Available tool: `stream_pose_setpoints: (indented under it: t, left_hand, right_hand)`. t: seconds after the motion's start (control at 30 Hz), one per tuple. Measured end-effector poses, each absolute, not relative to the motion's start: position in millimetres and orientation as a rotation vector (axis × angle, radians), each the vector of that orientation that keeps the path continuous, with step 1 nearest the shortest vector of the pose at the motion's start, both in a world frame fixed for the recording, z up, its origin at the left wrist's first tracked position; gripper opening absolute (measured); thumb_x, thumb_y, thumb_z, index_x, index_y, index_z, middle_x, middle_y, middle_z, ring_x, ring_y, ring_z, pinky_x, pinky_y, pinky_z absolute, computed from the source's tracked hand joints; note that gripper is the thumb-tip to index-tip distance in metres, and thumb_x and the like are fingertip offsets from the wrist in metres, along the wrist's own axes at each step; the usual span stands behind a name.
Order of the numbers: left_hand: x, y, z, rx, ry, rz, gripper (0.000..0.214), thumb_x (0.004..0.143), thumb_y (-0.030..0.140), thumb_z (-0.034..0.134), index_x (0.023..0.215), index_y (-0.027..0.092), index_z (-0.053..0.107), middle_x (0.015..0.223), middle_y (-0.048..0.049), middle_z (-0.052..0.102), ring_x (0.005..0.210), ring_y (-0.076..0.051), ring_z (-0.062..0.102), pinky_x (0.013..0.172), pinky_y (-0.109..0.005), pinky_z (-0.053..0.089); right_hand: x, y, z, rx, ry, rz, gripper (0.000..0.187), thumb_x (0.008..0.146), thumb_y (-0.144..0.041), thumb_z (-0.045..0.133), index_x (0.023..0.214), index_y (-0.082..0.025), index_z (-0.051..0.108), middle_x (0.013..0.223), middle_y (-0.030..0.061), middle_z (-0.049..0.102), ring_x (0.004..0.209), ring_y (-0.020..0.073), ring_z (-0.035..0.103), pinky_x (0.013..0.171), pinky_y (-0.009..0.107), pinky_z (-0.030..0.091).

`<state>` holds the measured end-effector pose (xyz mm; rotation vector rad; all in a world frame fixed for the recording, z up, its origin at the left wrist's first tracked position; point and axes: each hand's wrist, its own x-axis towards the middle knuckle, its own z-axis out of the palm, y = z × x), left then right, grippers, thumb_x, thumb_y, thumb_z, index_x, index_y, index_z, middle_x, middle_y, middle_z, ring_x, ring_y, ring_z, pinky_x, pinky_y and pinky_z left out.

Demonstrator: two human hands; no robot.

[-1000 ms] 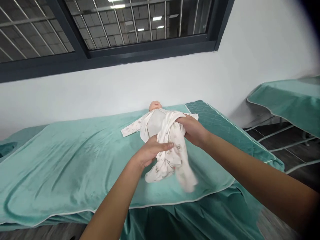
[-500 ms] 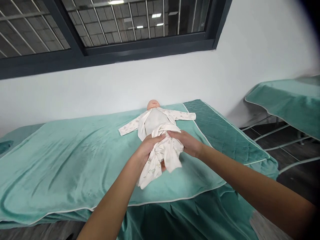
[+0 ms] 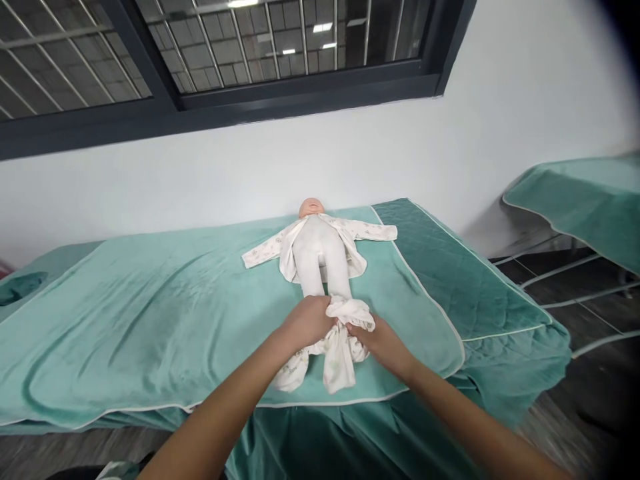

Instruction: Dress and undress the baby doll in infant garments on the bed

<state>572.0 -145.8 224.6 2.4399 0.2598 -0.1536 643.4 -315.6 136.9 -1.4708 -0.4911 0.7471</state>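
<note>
A baby doll [image 3: 320,241] lies on its back on the bed, head toward the wall. Its white cloth torso and upper legs are bare, and a white patterned long-sleeved top [image 3: 367,230] hangs open at its sides. Small white patterned pants [image 3: 340,363] are bunched around the doll's lower legs. My left hand [image 3: 311,322] is closed on the gathered cloth at the left. On the other side my right hand [image 3: 376,340] grips the bunched waist, thumb on top. The doll's feet are hidden in the fabric.
A green velvet blanket [image 3: 165,320] with white piping covers the bed, over a darker quilted cover [image 3: 450,267]. The white wall [image 3: 225,173] and a barred window [image 3: 280,60] stand behind. At right is another green-covered bed [image 3: 580,200] with metal bars below.
Both hands have drawn the pants down from the doll's waist toward its feet, toward me. The doll's white upper legs now show, and the top's flaps lie spread.
</note>
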Motion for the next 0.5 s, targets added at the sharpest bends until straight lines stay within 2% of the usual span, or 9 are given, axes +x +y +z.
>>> stream_pose_setpoints:
  t: [0.13,0.3,0.4,0.5]
  left_hand:
    - [580,-167,215,2.733,0.319,-0.242,0.026,0.087,0.029,0.051,0.101,0.016,0.068,0.094,-0.0180,0.072,0.082,-0.031,0.068,0.068,-0.035,0.044]
    - [582,-177,215,2.802,0.330,-0.302,0.029,0.090,0.030,0.046,0.106,0.014,0.065,0.096,-0.0213,0.071,0.083,-0.033,0.068,0.066,-0.036,0.043]
    - [579,-172,220,2.649,0.280,-0.304,0.032,0.092,0.038,0.043,0.102,0.018,0.066,0.097,-0.0166,0.072,0.084,-0.032,0.067,0.065,-0.036,0.043]
    - [578,-167,227,2.371,0.233,-0.188,0.030,0.092,0.043,0.046,0.098,0.022,0.067,0.101,-0.0091,0.073,0.089,-0.029,0.067,0.070,-0.033,0.045]
  right_hand:
    - [645,-316,125,-1.680,-0.565,0.554,0.036,0.089,-0.049,0.057,0.113,-0.024,0.068,0.113,0.0082,0.072,0.105,0.0318,0.066,0.093,0.046,0.049]
    - [643,-317,126,-1.801,-0.635,0.478,0.035,0.093,-0.046,0.050,0.115,-0.025,0.067,0.114,0.0095,0.071,0.105,0.0335,0.065,0.089,0.046,0.048]
    - [643,-317,125,-1.786,-0.603,0.470,0.036,0.094,-0.046,0.048,0.117,-0.024,0.065,0.113,0.0098,0.071,0.106,0.0333,0.065,0.090,0.047,0.048]
    - [645,-316,124,-1.622,-0.542,0.488,0.038,0.094,-0.047,0.049,0.124,-0.026,0.061,0.123,0.0082,0.067,0.113,0.0301,0.062,0.100,0.047,0.046]
